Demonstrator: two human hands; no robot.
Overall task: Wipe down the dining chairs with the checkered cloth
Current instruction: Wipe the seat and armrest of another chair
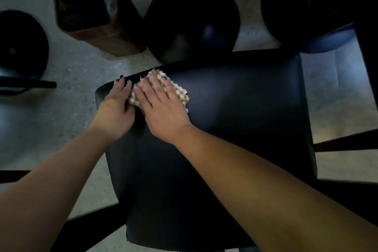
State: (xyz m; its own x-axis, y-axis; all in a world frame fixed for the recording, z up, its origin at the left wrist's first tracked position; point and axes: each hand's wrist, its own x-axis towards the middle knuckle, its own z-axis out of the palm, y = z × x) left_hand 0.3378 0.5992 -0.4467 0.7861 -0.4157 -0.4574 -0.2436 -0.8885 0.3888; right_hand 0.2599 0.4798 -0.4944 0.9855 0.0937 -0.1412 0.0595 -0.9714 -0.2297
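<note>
I am looking straight down on a black padded chair seat (214,129) that fills the middle and lower part of the frame. My right hand (161,106) lies flat on the checkered cloth (182,94), its fingers straight and slightly spread, pressing the cloth against the seat near the seat's upper left edge; nothing is curled round the fabric. The cloth is bunched under the palm, with its cream and tan checks showing past the fingertips and along the right side of the hand. My left hand (116,108) rests just beside it on the upper left corner of the seat, fingers fairly straight, the fingertips reaching the seat's edge and the thumb side touching the cloth's left end; I cannot tell whether the thumb pinches the fabric or only lies against it. Both forearms come in from the bottom corners of the frame. Beyond the seat, in the upper middle, stands a round black stool (192,20), with another round black seat (315,4) at the upper right and a third (20,45) at the left edge. A brown waste bin (98,32) with a clear liner stands at the upper left on the pale speckled floor (71,88).
</note>
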